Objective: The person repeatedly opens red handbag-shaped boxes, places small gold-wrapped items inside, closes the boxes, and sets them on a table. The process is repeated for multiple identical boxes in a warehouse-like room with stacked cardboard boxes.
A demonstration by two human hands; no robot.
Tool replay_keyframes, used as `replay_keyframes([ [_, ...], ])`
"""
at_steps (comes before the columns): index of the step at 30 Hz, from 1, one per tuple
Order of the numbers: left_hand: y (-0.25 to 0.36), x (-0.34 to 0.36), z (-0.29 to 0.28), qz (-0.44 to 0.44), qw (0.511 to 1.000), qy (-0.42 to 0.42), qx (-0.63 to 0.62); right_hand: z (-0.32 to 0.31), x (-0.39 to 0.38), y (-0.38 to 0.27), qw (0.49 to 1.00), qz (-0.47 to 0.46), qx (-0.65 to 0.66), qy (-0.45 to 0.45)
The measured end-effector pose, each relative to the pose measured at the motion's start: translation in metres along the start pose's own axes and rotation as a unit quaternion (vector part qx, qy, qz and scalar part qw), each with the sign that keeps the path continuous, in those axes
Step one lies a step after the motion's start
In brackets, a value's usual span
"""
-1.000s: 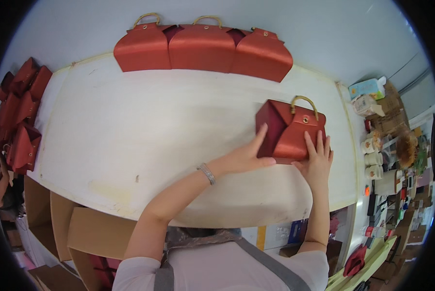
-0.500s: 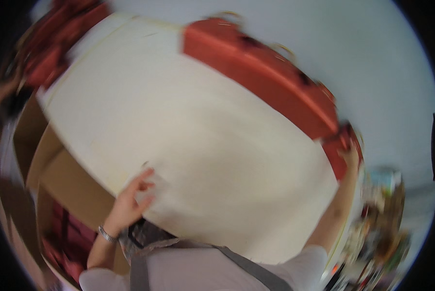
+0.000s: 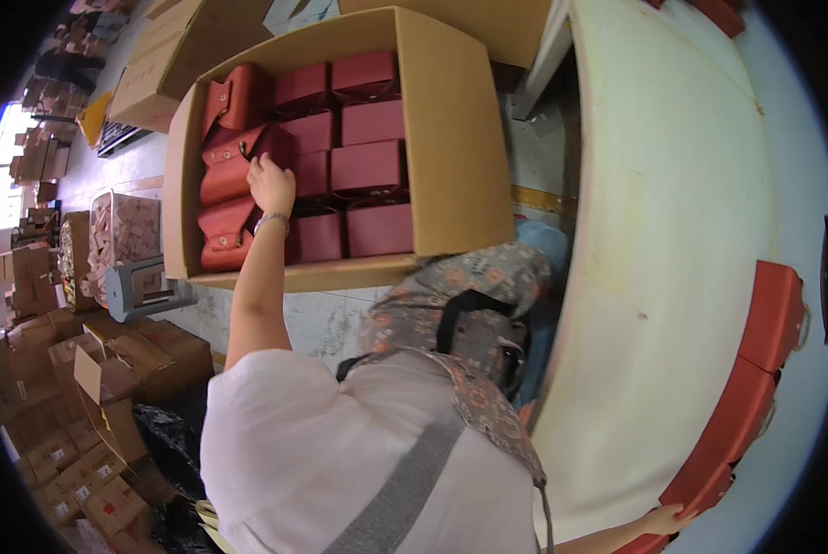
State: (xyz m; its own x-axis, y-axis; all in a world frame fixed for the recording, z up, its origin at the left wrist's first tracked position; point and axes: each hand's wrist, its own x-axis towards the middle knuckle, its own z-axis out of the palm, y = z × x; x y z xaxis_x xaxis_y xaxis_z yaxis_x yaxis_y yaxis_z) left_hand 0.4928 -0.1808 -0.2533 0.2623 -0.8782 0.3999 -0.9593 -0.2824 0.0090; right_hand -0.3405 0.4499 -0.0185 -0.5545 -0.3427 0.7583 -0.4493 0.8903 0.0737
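My left hand [image 3: 272,185] reaches into a large open carton [image 3: 460,138] packed with red gift boxes. Its fingers are apart and slightly bent, touching a dark red box [image 3: 273,145] beside a lighter red box with a flap and a metal snap [image 3: 229,171]. Several dark red boxes [image 3: 368,166] stand in rows on the carton's right side. Far to the right, my right hand [image 3: 668,520] is closed on the near end of a row of red gift boxes, at a red gift box [image 3: 709,491] along the white table's edge [image 3: 654,369]; its fingertips are partly hidden.
A floral grey apron or bag [image 3: 460,295] hangs between me and the table. Behind the carton stand more cardboard boxes [image 3: 164,55]. To the left are a blue-grey stool [image 3: 132,286], a bin of small boxes [image 3: 123,231], stacked cartons [image 3: 146,360] and a black plastic bag [image 3: 169,448].
My view has swung left toward the carton. My left hand has moved from over the table into the carton, onto the red boxes. My right hand stays by the row of red boxes.
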Motion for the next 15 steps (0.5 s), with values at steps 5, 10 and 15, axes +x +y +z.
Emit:
replay_keyframes([
  [5,-0.101,0.066,0.034,-0.325,0.939,-0.101,-0.044,-0.029,0.010,-0.170,0.979,-0.178,0.066,-0.077],
  [10,-0.186,0.144,0.067,-0.303,0.926,-0.201,-0.101,-0.025,0.035,-0.229,0.964,-0.238,0.065,-0.098],
  [15,-0.187,0.207,0.091,-0.274,0.901,-0.314,-0.120,-0.023,0.027,-0.242,0.959,-0.234,0.061,-0.144],
])
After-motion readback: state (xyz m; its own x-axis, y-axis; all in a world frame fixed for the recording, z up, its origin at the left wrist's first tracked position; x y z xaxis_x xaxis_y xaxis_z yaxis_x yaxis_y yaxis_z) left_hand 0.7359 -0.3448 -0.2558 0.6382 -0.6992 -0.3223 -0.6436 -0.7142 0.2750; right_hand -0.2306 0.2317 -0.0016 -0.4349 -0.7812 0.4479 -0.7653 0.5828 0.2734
